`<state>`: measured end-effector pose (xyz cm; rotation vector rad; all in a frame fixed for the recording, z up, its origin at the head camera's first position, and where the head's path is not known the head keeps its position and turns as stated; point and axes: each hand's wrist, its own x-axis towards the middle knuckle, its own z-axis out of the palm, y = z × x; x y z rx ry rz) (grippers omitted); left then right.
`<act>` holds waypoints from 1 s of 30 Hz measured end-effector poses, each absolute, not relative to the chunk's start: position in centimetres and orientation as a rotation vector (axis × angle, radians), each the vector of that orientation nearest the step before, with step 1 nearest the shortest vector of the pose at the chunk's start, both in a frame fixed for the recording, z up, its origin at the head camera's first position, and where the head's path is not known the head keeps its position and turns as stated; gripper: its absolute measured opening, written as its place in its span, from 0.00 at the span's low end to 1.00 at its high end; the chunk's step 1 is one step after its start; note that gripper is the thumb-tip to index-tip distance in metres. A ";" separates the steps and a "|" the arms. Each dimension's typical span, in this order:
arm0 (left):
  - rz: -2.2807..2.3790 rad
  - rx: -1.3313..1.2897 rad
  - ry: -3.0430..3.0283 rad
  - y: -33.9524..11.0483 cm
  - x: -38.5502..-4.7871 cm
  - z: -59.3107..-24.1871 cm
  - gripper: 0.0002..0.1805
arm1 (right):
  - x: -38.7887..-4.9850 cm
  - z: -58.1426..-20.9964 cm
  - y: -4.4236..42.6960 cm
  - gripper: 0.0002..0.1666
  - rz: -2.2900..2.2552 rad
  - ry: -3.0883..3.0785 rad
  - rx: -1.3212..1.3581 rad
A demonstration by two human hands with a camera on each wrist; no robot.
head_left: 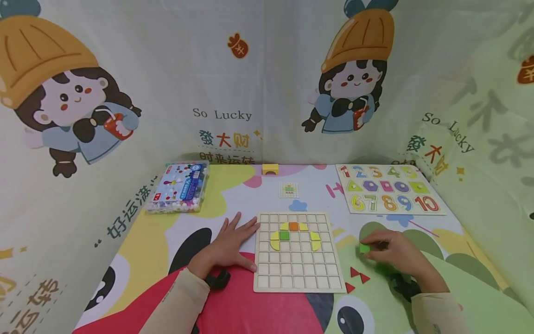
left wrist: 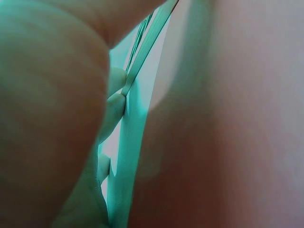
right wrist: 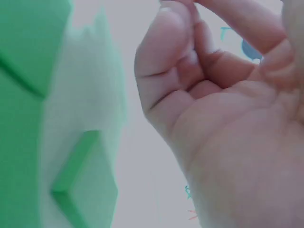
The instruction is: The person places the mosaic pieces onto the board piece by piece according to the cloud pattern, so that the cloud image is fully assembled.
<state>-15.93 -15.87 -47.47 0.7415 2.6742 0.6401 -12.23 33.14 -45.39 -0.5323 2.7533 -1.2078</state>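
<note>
We had our left hand [head_left: 228,244] splayed against the grid board [head_left: 298,269], right hand [head_left: 396,251] pinching a green block [head_left: 364,248], red triangles [head_left: 365,278] scattered near that one.

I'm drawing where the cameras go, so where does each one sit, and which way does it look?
Head: on the person's head, looking forward and down at the grid board; the left hand, right hand and sleeves show.
Left wrist: on the left wrist, looking along that hand toward the board's edge; its fingers show.
Right wrist: on the right wrist, looking past green blocks and that hand's curled fingers.
Shared: the head and left wrist views both show the left hand and the board.
</note>
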 end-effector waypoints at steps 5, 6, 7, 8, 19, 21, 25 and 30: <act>0.647 0.753 2.674 -15.8 -16.1 -47.6 0.67 | -12.1 -44.7 33.0 0.15 -1.318 2.835 -0.623; 0.648 0.757 2.673 -15.8 -16.1 -47.6 0.67 | -12.2 -44.6 32.9 0.15 -1.331 2.847 -0.644; 0.646 0.758 2.675 -15.8 -16.1 -47.6 0.67 | -12.3 -44.4 32.6 0.15 -1.336 2.855 -0.659; 0.646 0.757 2.676 -15.7 -16.0 -47.7 0.67 | -12.4 -44.2 32.3 0.15 -1.335 2.857 -0.666; 0.642 0.745 2.679 -15.7 -15.9 -47.8 0.66 | -14.4 -43.8 27.0 0.15 -1.231 2.812 -0.743; 0.645 0.748 2.682 -15.7 -15.9 -47.8 0.66 | -14.9 -43.6 25.9 0.15 -1.193 2.809 -0.762; 0.634 0.747 2.692 -15.9 -15.9 -48.0 0.67 | -16.0 -43.3 23.7 0.14 -1.177 2.774 -0.773; 0.636 0.751 2.695 -16.0 -15.9 -48.0 0.67 | -17.1 -43.3 21.3 0.13 -1.137 2.743 -0.790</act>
